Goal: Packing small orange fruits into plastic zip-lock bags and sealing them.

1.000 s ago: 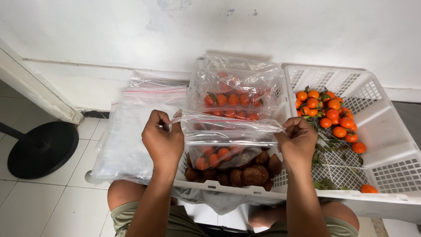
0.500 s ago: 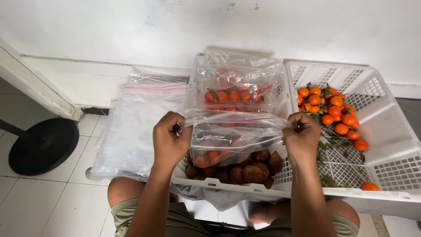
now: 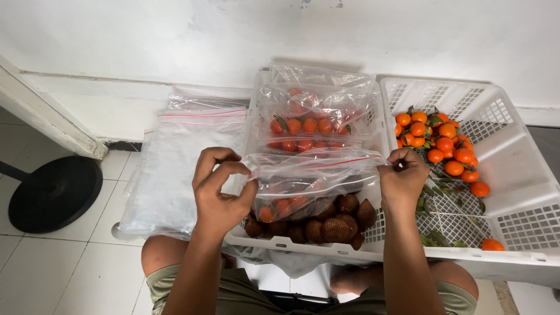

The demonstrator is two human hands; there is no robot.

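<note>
**Bagging fruit: one bag at the sealing stage, loose fruit still waiting**

You are holding a clear zip bag (image 3: pixel 315 175) stretched between your two hands, over the near end of the white crate (image 3: pixel 303 248); your left hand (image 3: pixel 221 189) is pinching the bag's left top corner, fingers closed on the plastic; your right hand (image 3: pixel 402 178) is pinching the right top corner in the same way; the hands are well apart, with the red zip strip running taut between them. The bag is carrying small orange fruits; whether the zip is fully pressed shut, you cannot tell from here.

Done so far, by my reading: two filled bags (image 3: pixel 312 119) are lying at the far end of the same crate.

Left to do: loose oranges (image 3: pixel 443 146) with leaves are sitting in the second crate (image 3: pixel 513 175); brown scaly fruits (image 3: pixel 335 224) are lying under the held bag; a stack of empty zip bags (image 3: pixel 181 163) is waiting to your left.
</note>
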